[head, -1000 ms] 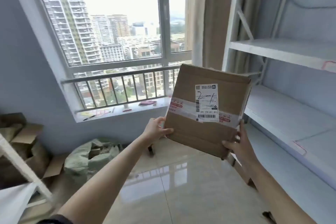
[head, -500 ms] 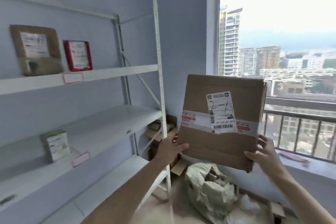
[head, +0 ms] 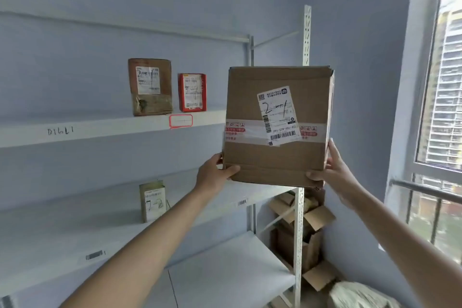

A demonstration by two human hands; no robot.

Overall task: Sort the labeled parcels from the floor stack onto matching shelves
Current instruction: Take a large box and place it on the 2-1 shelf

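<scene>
I hold the cardboard parcel up in front of me, between my hands: my left hand grips its lower left corner, thumb on the front face, and my right hand grips the lower right corner, fingers up the side. Its white label faces me, tilted. The parcel sits before the right end of the upper shelf and hides the white upright post behind it. Three parcels stand on the rack: a brown parcel and a red parcel side by side above, a small parcel marked 2-2 on the middle shelf. Open cartons are piled in the corner by the window.
</scene>
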